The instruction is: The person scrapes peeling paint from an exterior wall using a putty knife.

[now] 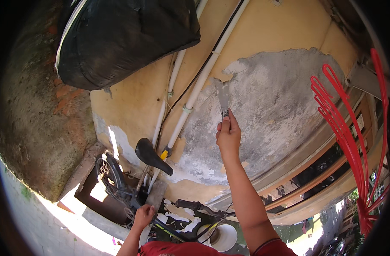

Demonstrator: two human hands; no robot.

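In the head view, the right hand (229, 136) reaches up toward 1 o'clock, its fingers wrapped around the short handle of a flat, flared grey metal scraper (223, 94), the index finger laid along it, presumably to steady the blade. The scraper lies over the wall where a rough, mottled grey plaster patch (267, 111), spreading toward 2 o'clock, meets smooth yellow-ochre paint (284, 25) with a ragged border; whether blade and wall touch, I cannot tell. The left hand (144, 215) hangs at 7 o'clock with fingers loosely curled, near a bicycle's narrow, glossy black saddle (154, 156) at 8 o'clock; whether it grips anything I cannot tell. A round white plastic pipe (199, 85) slants from 1 toward 8 o'clock, seemingly held to the wall by ties. A creased black fabric bundle (131, 38) bulges at 11 o'clock, slender looped red rods (348, 132) fan out at 3, and a round white bucket (226, 237) sits between 5 and 6, just beyond the red clothing (178, 248).
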